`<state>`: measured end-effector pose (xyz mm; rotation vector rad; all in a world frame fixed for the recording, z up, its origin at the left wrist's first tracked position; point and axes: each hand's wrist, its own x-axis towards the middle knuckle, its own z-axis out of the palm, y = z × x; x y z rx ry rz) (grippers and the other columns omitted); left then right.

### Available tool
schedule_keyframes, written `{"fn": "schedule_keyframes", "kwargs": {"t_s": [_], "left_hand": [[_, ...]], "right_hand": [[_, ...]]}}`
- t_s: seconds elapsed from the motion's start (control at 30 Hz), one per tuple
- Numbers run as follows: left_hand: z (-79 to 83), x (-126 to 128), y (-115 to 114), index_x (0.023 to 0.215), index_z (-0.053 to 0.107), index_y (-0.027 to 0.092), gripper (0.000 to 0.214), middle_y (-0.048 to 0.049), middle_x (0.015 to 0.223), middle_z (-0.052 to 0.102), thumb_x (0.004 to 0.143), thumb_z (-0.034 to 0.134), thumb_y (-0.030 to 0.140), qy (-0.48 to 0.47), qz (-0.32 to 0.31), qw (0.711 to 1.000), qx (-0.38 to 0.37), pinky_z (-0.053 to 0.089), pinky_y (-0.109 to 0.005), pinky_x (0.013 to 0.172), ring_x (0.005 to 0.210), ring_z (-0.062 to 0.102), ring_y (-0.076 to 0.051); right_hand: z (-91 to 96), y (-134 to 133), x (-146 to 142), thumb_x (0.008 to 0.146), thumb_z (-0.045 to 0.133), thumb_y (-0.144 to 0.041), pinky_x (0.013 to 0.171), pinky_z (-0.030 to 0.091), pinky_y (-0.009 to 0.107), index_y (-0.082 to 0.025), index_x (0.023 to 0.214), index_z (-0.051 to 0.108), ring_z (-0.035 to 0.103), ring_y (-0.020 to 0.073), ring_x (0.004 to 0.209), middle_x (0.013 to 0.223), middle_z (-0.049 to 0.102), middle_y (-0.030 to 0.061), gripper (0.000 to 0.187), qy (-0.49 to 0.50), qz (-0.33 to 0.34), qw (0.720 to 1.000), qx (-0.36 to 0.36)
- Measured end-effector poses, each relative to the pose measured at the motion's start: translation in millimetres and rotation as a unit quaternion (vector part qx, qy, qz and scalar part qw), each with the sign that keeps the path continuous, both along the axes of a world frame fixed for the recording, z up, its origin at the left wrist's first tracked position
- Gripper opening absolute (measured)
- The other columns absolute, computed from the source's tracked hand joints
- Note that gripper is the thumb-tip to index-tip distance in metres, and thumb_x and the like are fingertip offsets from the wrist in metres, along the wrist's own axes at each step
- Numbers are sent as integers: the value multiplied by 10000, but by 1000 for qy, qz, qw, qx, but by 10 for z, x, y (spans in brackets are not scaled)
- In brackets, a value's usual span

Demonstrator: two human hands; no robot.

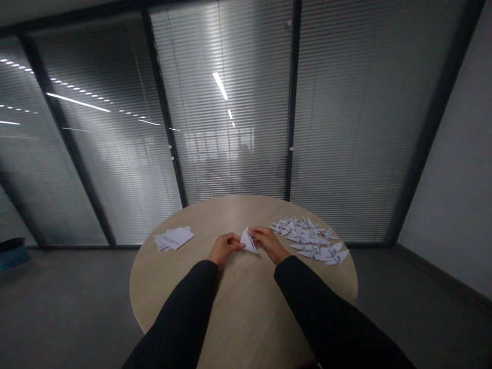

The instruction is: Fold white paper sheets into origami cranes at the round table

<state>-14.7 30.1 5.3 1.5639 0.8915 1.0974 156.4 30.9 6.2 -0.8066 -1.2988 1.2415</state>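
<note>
From where I stand, a person sits or stands close up to a round wooden table (pixel 242 318), both arms in dark sleeves (pixel 180 307) stretched over its near edge. Between the two hands is a small white folded paper (pixel 248 242), roughly a triangle with its tip pointing up toward the far edge. It is on the middle line of the table, nearer the far edge than the near one.

The left hand (pixel 225 250) comes in from the left edge's side, its fingers curled and pinching the paper at its lower left side. The right hand (pixel 269 243) reaches over from the other side; its fingers pinch the paper near the top, with the thumb mostly hidden from me.

Toward the left edge, well apart from the left hand, lies a loose stack of white sheets (pixel 175 238), fanned unevenly, with faint print on the top one. Along the right edge, near the right hand, spreads a crowd of white paper cranes (pixel 307 237), packed close and overlapping, the nearest ones lying almost at the rim.

Past the far edge stand glass panels with blinds (pixel 230 169) in dark frames (pixel 292 102). A grey floor (pixel 77 307) shows around the table.
</note>
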Motion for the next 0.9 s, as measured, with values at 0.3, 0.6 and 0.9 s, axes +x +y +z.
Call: {"fn": "schedule_keyframes", "kwargs": {"t_s": [0.3,0.6,0.9], "left_hand": [[-62,-14,59,756,474,147,490,38,610,571,451,819,315,-61,16,998,20,461,-245,551,518,570,-95],[-55,-13,42,783,492,146,447,33,617,574,481,800,263,-45,4,999,29,460,-252,570,544,572,-103],[-8,6,-7,760,598,129,342,-6,649,620,526,772,309,-20,0,999,48,459,-256,610,594,574,-119]], "right_hand": [[43,-32,-16,640,691,-409,638,443,248,-163,826,715,592,167,756,832,671,57,309,10,23,1000,14],[37,-29,-29,616,712,-362,680,420,270,-154,790,709,561,145,692,752,660,23,271,-50,-18,997,62],[17,30,-29,611,697,-405,652,424,278,-142,741,698,559,152,666,707,655,27,293,-72,-47,991,100]]}}
